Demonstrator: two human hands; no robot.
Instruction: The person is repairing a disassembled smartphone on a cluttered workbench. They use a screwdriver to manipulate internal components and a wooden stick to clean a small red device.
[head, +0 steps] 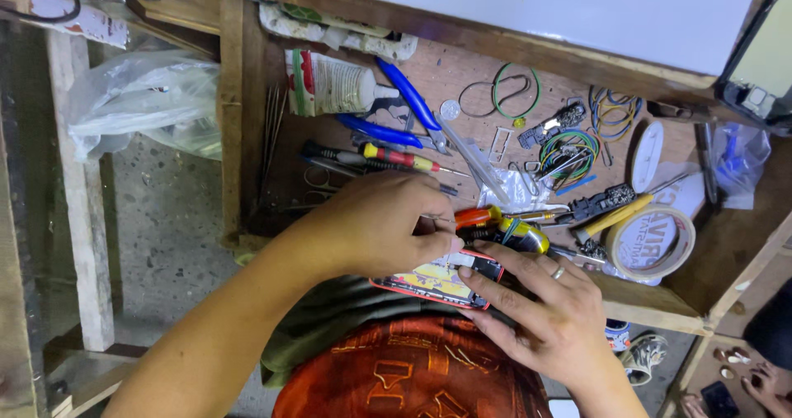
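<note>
A small phone with a red frame point(436, 284) lies in my lap at the front edge of a wooden drawer point(231, 121). My left hand point(371, 224) rests over its upper part, fingers pinched at its top edge. My right hand point(544, 315), a ring on one finger, steadies the phone's right side with index and middle fingers on it. An orange-handled screwdriver point(477, 217) lies just beyond the fingertips.
The drawer holds blue-handled pliers point(408, 108), a red and yellow screwdriver point(404, 159), a glue tube point(330, 82), a tape roll point(652, 242), coiled wires point(569, 150) and rubber bands point(516, 90). A plastic bag point(144, 100) sits at left. Another person's hand point(767, 381) shows at lower right.
</note>
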